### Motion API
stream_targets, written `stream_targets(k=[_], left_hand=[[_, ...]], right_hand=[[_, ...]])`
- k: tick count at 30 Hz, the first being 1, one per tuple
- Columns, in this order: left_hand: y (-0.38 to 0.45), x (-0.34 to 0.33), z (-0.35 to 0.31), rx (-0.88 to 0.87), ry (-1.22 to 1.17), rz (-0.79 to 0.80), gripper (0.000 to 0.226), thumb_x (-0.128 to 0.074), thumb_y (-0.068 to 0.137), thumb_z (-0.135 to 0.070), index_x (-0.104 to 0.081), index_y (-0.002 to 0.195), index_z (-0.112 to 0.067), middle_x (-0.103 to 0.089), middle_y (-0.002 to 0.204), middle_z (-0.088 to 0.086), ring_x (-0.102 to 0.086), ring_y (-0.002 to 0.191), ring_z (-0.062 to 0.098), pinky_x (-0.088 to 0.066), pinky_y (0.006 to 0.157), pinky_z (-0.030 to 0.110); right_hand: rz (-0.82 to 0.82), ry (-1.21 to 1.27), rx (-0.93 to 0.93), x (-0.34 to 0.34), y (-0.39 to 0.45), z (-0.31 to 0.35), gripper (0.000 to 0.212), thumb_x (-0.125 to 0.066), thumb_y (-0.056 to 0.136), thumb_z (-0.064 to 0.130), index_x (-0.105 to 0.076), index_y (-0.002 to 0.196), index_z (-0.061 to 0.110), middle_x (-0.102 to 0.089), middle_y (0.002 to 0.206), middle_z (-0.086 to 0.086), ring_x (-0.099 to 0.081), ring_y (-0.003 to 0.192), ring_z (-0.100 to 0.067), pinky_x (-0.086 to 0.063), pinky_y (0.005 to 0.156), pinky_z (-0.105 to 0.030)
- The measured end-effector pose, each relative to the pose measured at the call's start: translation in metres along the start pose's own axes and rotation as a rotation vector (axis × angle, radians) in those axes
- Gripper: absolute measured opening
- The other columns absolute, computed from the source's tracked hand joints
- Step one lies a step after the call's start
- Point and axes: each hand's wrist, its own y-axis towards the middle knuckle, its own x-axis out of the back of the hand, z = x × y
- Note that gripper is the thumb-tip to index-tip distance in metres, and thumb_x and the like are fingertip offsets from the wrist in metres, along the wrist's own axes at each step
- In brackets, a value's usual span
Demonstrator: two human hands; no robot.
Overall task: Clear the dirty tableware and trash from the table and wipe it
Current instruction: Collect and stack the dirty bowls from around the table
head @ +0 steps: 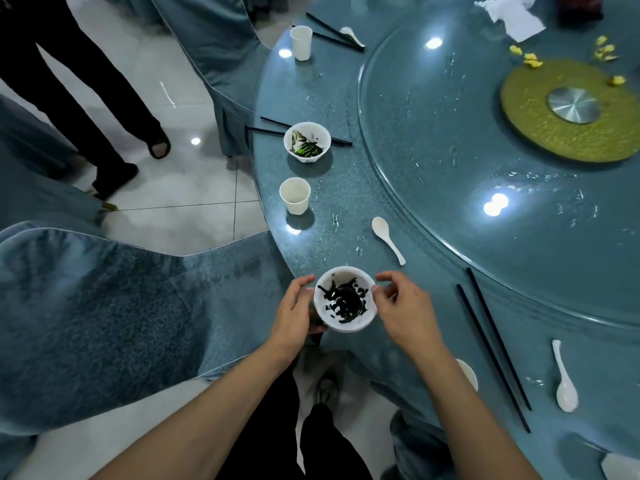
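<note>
A white bowl [349, 325] with dark leftovers sits at the near edge of the round blue table [433, 282]. My left hand [294, 313] curls around its left side, fingers under the rim. On the bowl's right side, my right hand [405, 310] holds the rim with thumb and curled fingers. Farther left on the table stand a second white bowl [322, 133] with green scraps and a paper cup [295, 196]. A white spoon [388, 237] lies beyond the held bowl.
Black chopsticks [493, 348] and another white spoon [565, 379] lie to the right. A glass turntable [485, 168] fills the table's middle, crumpled tissue [512, 12] on it. Another paper cup [300, 42] stands far left. Blue-covered chairs [86, 306] crowd the edge; a person's legs [86, 98] stand at left.
</note>
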Motion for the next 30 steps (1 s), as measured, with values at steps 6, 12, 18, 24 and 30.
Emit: stream_targets(k=[6, 12, 18, 24, 30], left_hand=[[0.002, -0.002, 0.004, -0.074, 0.104, 0.039, 0.052, -0.054, 0.091, 0.014, -0.055, 0.131, -0.019, -0.06, 0.123, 0.007, -0.066, 0.09, 0.02, -0.063, 0.065, 0.042], [0.006, 0.008, -0.014, -0.11, 0.112, -0.018, 0.053, -0.049, 0.088, 0.02, -0.058, 0.124, -0.018, -0.061, 0.116, 0.003, -0.067, 0.083, 0.021, -0.061, 0.056, 0.034], [0.033, 0.044, -0.039, -0.158, 0.111, -0.121, 0.055, -0.051, 0.087, 0.02, -0.06, 0.121, -0.021, -0.064, 0.119, 0.001, -0.069, 0.085, 0.028, -0.064, 0.065, 0.048], [0.054, 0.065, -0.045, -0.106, 0.068, -0.134, 0.054, -0.052, 0.088, 0.02, -0.06, 0.117, -0.025, -0.063, 0.12, 0.004, -0.069, 0.084, 0.024, -0.062, 0.058, 0.038], [0.058, 0.07, -0.043, -0.064, 0.034, -0.101, 0.05, -0.057, 0.09, 0.016, -0.06, 0.124, -0.019, -0.064, 0.124, 0.004, -0.07, 0.091, 0.034, -0.064, 0.067, 0.049]], right_hand=[[0.115, -0.038, -0.103, -0.005, 0.003, -0.006, 0.029, -0.057, 0.099, 0.035, -0.066, 0.121, 0.019, -0.071, 0.109, -0.003, -0.065, 0.099, -0.021, -0.049, 0.091, -0.032], [0.14, 0.178, -0.165, -0.013, 0.015, 0.006, 0.02, -0.064, 0.096, 0.029, -0.071, 0.111, 0.018, -0.071, 0.093, 0.005, -0.066, 0.088, -0.016, -0.054, 0.089, -0.035], [0.276, 0.166, -0.094, -0.04, 0.051, 0.045, 0.025, -0.062, 0.097, 0.032, -0.069, 0.114, 0.016, -0.071, 0.094, 0.005, -0.067, 0.085, -0.012, -0.053, 0.084, -0.03], [0.272, 0.023, 0.0, -0.031, 0.124, 0.09, 0.039, -0.05, 0.099, 0.052, -0.067, 0.108, 0.018, -0.067, 0.097, 0.003, -0.061, 0.091, -0.017, -0.045, 0.083, -0.03], [0.113, 0.209, -0.125, -0.062, 0.301, 0.104, 0.052, -0.058, 0.064, 0.074, -0.055, 0.089, 0.027, -0.074, 0.098, -0.012, -0.073, 0.087, -0.03, -0.058, 0.087, -0.051]])
